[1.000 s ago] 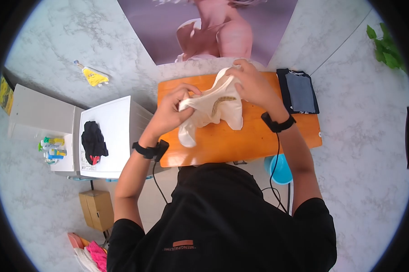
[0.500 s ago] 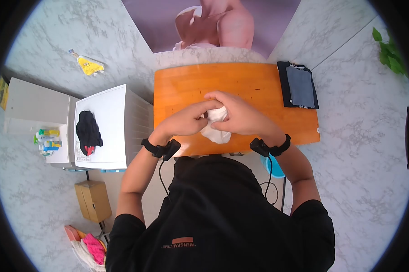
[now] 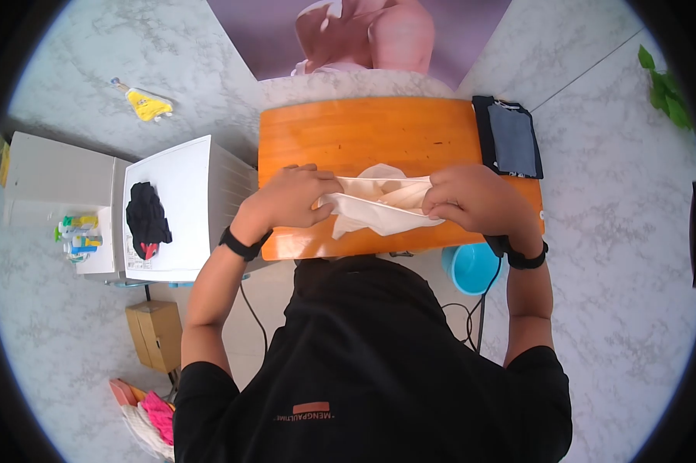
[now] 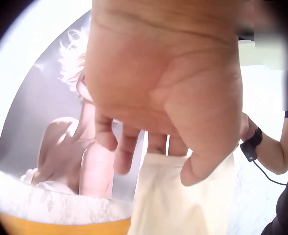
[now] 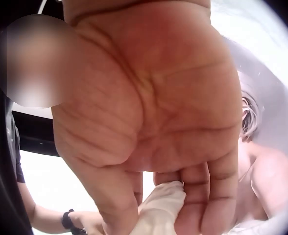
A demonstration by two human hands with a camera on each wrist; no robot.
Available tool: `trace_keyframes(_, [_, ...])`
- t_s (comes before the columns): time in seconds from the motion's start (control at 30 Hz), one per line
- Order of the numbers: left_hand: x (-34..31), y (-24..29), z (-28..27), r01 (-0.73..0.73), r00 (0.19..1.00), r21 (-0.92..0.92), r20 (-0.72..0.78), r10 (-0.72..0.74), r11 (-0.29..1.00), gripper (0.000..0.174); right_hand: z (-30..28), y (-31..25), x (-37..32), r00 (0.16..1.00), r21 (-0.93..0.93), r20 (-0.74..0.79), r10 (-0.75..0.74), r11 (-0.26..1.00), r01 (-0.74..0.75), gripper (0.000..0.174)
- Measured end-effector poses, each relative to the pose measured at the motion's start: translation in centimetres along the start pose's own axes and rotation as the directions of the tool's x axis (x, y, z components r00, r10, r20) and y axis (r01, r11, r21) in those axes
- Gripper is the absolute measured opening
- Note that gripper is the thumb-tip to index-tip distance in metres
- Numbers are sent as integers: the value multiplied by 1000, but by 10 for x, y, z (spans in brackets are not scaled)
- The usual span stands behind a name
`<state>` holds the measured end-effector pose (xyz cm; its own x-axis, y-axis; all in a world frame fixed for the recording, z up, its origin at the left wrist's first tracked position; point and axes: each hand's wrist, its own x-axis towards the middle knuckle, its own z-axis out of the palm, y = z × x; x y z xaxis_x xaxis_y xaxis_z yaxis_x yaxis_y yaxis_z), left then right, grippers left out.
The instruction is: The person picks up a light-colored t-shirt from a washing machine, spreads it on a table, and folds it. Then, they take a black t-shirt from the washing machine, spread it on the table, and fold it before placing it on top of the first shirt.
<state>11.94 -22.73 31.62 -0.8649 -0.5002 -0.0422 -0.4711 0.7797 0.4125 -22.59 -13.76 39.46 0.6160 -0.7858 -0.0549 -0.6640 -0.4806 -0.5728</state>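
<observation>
A cream pair of underpants point(image 3: 371, 216) is stretched sideways between both hands above the wooden table, its waist opening facing up toward the head camera. My left hand point(image 3: 292, 197) pinches one side of the waistband; in the left wrist view the thumb lies against the cream cloth point(image 4: 183, 200), with the fingers behind it. The opposite side is gripped by my right hand point(image 3: 483, 199). Bunched cloth point(image 5: 163, 208) shows between thumb and fingers in the right wrist view. The lower part of the garment hangs loose over the table.
The orange wooden table point(image 3: 363, 135) carries folded dark clothes point(image 3: 511, 143) at its right end. Left of it, a white cabinet point(image 3: 186, 224) bears a black garment point(image 3: 147, 218). A blue bucket point(image 3: 475, 270) stands below the table's right front edge.
The underpants went from spread out, with a brownish print showing, to bunched between close hands, then pulled wide at the waistband. Both hands came nearer the body, then moved apart.
</observation>
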Motion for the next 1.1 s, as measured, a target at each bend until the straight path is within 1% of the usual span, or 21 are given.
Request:
trace_keyframes(0.03, [-1,7,-6,-6,1000,-3,4,6,1000,22,-1,-2,-5,1000,-85,7,-5,996,5,16])
trace_keyframes(0.1, [-4,22,-25,-108,972,353,-158,173,929,17,2,-13,-12,1000,-111,-4,9,994,-9,16])
trace_keyframes(0.17, [-6,28,-39,-137,951,375,-209,228,917,13,1,-17,-13,1000,-138,-12,16,990,-17,17])
trace_keyframes(0.23, [-8,23,-44,-164,925,399,-256,281,902,11,1,-19,-13,999,-56,-43,31,998,-34,19])
trace_keyframes(0.27, [-8,17,-47,-190,913,324,-288,288,927,12,2,-16,-11,998,-53,-45,34,998,-37,19])
trace_keyframes(0.33, [-7,7,-51,-221,901,249,-319,295,943,16,3,-4,-3,907,2,-405,-114,992,125,22])
trace_keyframes(0.4, [-4,0,-49,-251,835,17,-503,225,968,21,1,9,-3,893,23,-447,-56,997,74,20])
trace_keyframes(0.43, [0,-2,-49,-255,833,19,-503,230,967,21,-2,14,-3,876,47,-483,0,999,26,18])
trace_keyframes(0.47, [2,-3,-49,-209,831,-120,-545,111,971,22,-8,17,-4,875,44,-484,-1,999,25,18])
trace_keyframes(0.5, [5,-4,-50,-166,822,-259,-569,-12,952,25,-15,19,-5,897,88,-428,107,993,-77,16])
trace_keyframes(0.53, [6,-7,-50,-166,820,-256,-572,-10,952,25,-20,21,-3,906,125,-367,213,976,-179,19])
trace_keyframes(0.6, [9,-13,-53,29,864,-386,-453,-217,922,39,-22,27,5,892,117,-402,206,978,-173,22])
trace_keyframes(0.63, [13,-12,-56,26,863,-383,-457,-214,923,39,-23,30,9,876,111,-438,202,979,-170,26])
trace_keyframes(0.7, [21,-11,-62,59,797,-444,-519,-310,894,55,-24,33,19,843,117,-479,246,969,-217,26])
trace_keyframes(0.73, [25,-19,-63,57,795,-441,-522,-308,895,55,-26,36,24,807,130,-514,291,956,-262,27])
trace_keyframes(0.83, [39,-51,-68,87,778,-342,-563,-278,936,52,-25,72,41,790,51,-567,234,967,-249,28])
trace_keyframes(0.87, [43,-56,-73,136,786,-345,-534,-313,929,44,-25,86,48,788,44,-573,225,969,-244,28])
trace_keyframes(0.93, [55,-64,-82,178,790,-340,-511,-340,923,35,-23,110,61,729,-207,-682,57,941,-268,27])
trace_keyframes(1.0, [69,-70,-91,241,762,-389,-491,-422,889,19,-24,125,73,692,-164,-715,97,939,-301,24])
trace_keyframes(1.07, [81,-85,-96,221,776,-416,-473,-418,882,15,-28,141,88,651,-126,-749,125,937,-325,22])
trace_keyframes(1.1, [87,-91,-100,207,793,-449,-443,-419,869,14,-32,145,96,597,-67,-792,132,952,-300,22])
